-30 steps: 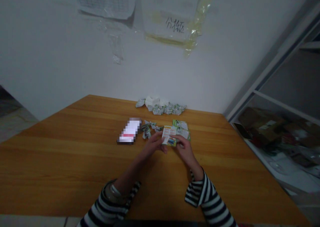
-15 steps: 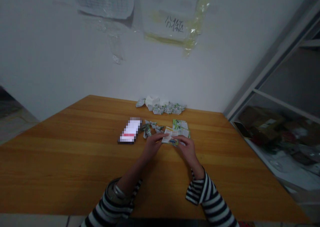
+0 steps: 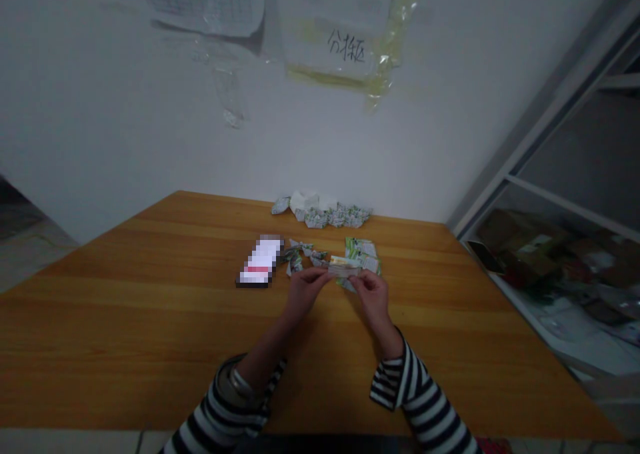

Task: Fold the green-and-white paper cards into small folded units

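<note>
Both of my hands hold one small printed paper sheet (image 3: 343,267) just above the wooden table (image 3: 150,307). My left hand (image 3: 305,291) pinches its left edge and my right hand (image 3: 373,294) pinches its right edge. The sheet looks folded into a narrow strip, seen nearly edge-on. Directly behind it lies a small stack of flat green-and-white printed sheets (image 3: 364,253). A few folded paper pieces (image 3: 300,257) lie just left of the held sheet. Both wrists wear black-and-white striped sleeves.
A phone (image 3: 260,267) lies left of the hands. A row of several folded paper pieces (image 3: 323,213) sits at the table's far edge by the white wall. A metal shelf rack (image 3: 560,241) with boxes stands at the right. Papers are taped to the wall above.
The sheet was held open and facing me; now it is tipped and folded down into a thin strip between both hands. The hands have shifted slightly away from me.
</note>
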The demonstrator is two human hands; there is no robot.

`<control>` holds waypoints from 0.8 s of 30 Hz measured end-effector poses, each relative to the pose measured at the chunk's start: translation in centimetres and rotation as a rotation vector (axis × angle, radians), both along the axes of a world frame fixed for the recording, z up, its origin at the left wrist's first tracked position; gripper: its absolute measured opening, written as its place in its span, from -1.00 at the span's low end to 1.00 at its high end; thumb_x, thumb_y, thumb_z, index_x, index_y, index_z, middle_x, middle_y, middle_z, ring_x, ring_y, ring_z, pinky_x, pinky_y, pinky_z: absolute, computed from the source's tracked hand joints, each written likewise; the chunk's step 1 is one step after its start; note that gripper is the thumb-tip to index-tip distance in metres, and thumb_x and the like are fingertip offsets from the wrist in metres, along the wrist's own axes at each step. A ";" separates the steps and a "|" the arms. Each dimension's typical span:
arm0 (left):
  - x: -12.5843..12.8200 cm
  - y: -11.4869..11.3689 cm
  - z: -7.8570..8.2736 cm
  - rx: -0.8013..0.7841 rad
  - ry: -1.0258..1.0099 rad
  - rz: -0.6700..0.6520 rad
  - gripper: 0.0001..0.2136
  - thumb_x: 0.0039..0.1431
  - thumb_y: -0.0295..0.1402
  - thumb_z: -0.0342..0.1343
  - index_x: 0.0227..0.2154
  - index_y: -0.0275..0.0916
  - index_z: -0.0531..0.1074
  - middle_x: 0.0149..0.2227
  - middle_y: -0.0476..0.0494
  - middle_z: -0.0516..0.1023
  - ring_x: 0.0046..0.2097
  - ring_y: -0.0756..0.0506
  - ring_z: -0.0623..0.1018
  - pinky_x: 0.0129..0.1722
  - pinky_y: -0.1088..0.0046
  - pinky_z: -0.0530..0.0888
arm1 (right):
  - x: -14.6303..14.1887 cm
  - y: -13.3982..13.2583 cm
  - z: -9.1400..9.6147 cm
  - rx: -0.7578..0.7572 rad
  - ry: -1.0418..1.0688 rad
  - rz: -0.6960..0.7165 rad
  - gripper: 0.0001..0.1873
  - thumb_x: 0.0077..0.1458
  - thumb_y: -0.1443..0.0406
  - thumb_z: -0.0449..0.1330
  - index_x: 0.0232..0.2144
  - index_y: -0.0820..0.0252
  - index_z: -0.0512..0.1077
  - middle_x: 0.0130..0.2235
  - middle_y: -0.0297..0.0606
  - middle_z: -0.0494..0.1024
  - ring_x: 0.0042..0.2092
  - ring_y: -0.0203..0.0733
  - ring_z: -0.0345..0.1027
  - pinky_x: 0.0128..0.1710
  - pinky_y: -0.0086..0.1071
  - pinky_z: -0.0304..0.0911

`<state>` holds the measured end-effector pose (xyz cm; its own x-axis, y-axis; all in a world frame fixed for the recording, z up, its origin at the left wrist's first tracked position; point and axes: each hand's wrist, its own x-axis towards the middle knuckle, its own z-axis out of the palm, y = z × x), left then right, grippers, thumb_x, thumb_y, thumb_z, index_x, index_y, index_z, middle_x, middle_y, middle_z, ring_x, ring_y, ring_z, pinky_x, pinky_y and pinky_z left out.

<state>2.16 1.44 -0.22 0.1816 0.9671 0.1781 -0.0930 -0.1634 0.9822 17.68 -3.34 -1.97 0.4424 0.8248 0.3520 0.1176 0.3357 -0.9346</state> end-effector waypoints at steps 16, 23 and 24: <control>0.7 -0.2 -0.3 -0.188 -0.163 0.093 -0.73 -0.32 -0.26 0.45 -0.50 -0.29 0.62 -0.42 -0.13 0.66 -0.33 -0.12 0.60 -0.19 0.35 0.51 | -1.5 -0.2 0.7 -0.067 0.347 0.164 -0.70 -0.13 0.12 0.38 -0.38 0.19 0.53 -0.30 -0.22 0.64 -0.32 -0.13 0.50 -0.33 -0.30 0.44; 0.8 0.3 -0.6 -0.425 -0.429 -0.073 -0.59 -0.31 -0.18 0.45 -0.36 -0.33 0.64 -0.30 -0.21 0.66 -0.22 -0.14 0.62 -0.03 0.29 0.51 | -1.0 0.2 -0.1 -0.076 0.244 0.153 -0.71 -0.12 0.11 0.37 -0.38 0.19 0.60 -0.34 -0.21 0.66 -0.33 -0.09 0.52 -0.25 -0.20 0.45; 0.8 0.2 -0.6 -0.433 -0.439 -0.073 -0.59 -0.33 -0.21 0.46 -0.35 -0.32 0.64 -0.29 -0.20 0.66 -0.20 -0.14 0.62 -0.01 0.29 0.50 | -1.1 0.2 -0.1 -0.074 0.249 0.152 -0.70 -0.11 0.11 0.37 -0.35 0.20 0.60 -0.30 -0.20 0.66 -0.30 -0.09 0.52 -0.22 -0.20 0.44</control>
<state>3.00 1.66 -0.81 0.2490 0.9561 -0.1545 -0.4992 0.2634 0.8255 16.62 -3.14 -2.11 0.3771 0.9076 0.1846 -0.1643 0.2617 -0.9511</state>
